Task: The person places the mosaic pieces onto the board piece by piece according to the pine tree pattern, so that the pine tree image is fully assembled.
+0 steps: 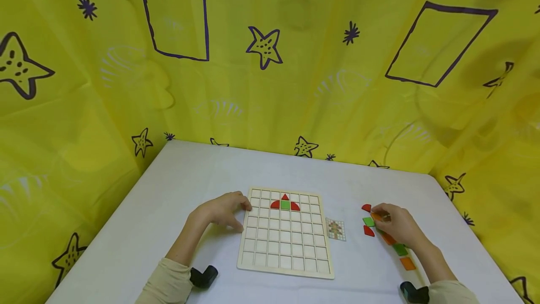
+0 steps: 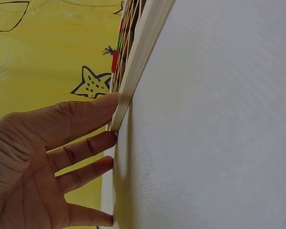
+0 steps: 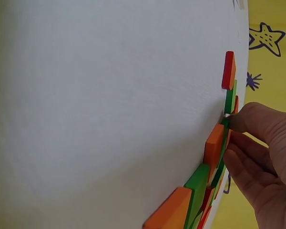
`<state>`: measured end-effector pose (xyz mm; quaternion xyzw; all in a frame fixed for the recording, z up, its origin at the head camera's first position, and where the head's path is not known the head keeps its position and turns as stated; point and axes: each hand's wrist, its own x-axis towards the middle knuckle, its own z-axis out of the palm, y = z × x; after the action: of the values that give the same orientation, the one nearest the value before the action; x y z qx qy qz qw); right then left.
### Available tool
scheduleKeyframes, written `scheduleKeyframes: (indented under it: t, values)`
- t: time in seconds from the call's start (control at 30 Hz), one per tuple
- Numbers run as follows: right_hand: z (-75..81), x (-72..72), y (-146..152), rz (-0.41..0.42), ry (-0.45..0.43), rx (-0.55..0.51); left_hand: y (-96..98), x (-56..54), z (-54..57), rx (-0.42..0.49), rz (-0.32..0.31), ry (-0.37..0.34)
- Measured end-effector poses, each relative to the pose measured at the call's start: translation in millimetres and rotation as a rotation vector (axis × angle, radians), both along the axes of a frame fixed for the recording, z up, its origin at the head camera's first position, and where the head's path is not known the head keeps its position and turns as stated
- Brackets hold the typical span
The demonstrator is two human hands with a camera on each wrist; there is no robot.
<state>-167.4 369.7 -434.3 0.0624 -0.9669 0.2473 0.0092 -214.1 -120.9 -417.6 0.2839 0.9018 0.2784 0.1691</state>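
While the left hand [image 1: 225, 208] spreads its fingers [image 2: 86, 149] against the board [image 1: 274, 247], the right hand [image 1: 398, 225] bends over tiles [image 1: 400, 249], its grip unclear.

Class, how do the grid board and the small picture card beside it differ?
Size: the board is much larger; the card is small.
Contents: the board holds loose red and green pieces in its top rows, while the card carries a brownish picture.
Contact: the left hand touches the board's edge; no hand is on the card.
Shared: both show a grid and lie on the white table.
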Motion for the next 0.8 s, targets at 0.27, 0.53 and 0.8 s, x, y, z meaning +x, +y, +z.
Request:
scheduleKeyframes:
  t: [0.27,0.53,0.8]
  values:
    - [2.0,0.7,-4,-0.027,-0.021,-0.003,0.3,0.1,0.8,0.014,0.002,-0.014]
    - [0.1,1.2,-7,-0.032,0.021,0.002,0.6,-1.0,-2.0,0.015,0.006,-0.016]
    - [1.1,3.8,-15,-0.041,0.066,-0.035,0.9,-0.3,-1.0,0.017,0.009,-0.012]
